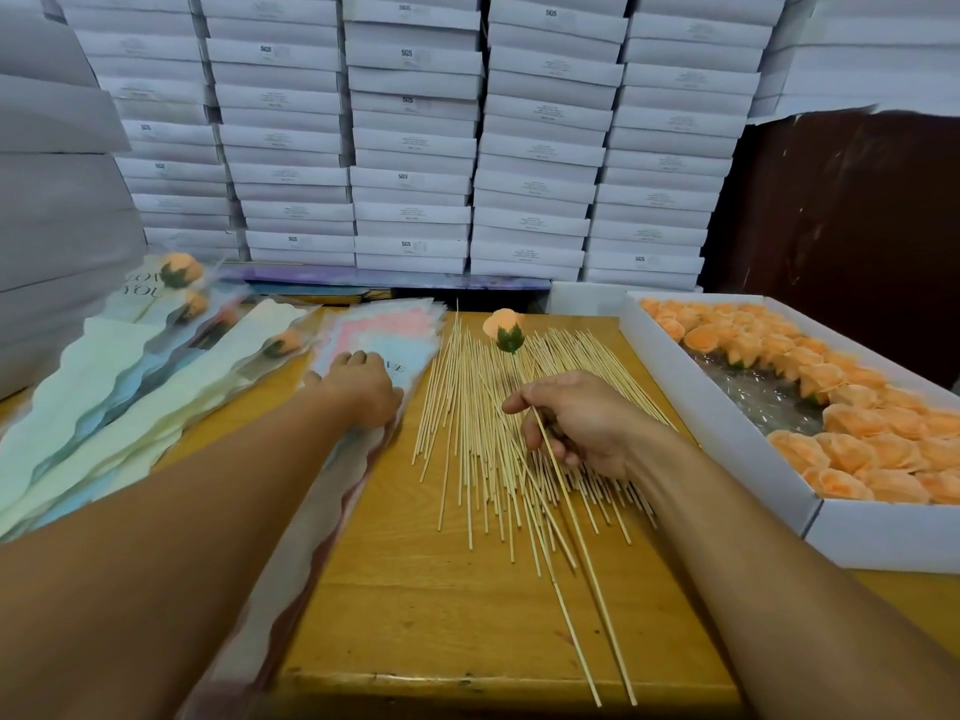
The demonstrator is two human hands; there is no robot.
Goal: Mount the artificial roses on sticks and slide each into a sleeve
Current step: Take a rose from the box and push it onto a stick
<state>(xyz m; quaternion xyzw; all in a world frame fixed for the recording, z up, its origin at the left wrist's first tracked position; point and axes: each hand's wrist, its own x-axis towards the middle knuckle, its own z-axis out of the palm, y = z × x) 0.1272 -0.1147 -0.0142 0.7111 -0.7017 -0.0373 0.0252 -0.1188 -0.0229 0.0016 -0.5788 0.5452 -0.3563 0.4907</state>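
Bare wood shows on the near part of the table (415,605) — open room there between the two forearms. Farther back the spread of loose sticks (467,407) covers the middle. The white tray of roses (727,433) walls the right side, the fanned sleeves (130,387) fill the left, and stacked white boxes (415,148) close the back — no passage beyond.

Peach-orange roses (841,423) with green calyxes fill the white box (727,433) right of the right hand (576,423), pale cream sticks (467,407) fan over the honey-yellow table (441,615) between both hands, and pastel pink-and-blue sleeves (384,330) sit under the left hand (361,387).
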